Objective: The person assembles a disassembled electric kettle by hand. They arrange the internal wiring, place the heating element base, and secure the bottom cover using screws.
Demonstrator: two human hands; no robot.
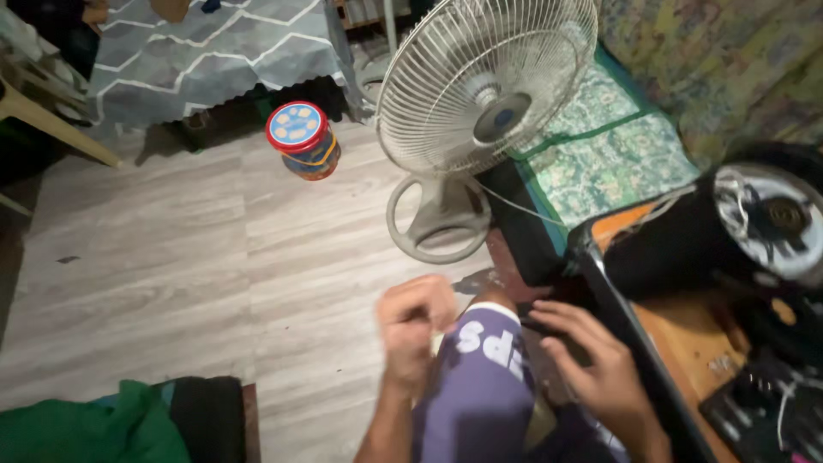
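Observation:
My left hand (411,321) is blurred, fingers curled in a loose fist above my left knee, and I cannot tell if anything is in it. My right hand (591,360) rests with fingers spread on a dark object beside the black rim (617,309) of an orange-topped board. My knee in purple shorts (484,377) lies between the two hands. A white floor fan (480,81) with a wire guard stands just beyond my hands, on its ring base (433,223).
A round black and silver speaker-like part (767,214) and dark electronics (763,411) lie on the orange board at right. A red and blue tin (302,139) stands on the wood-look floor. A grey patterned tablecloth (206,51) hangs at back; green cloth (94,424) lies bottom left.

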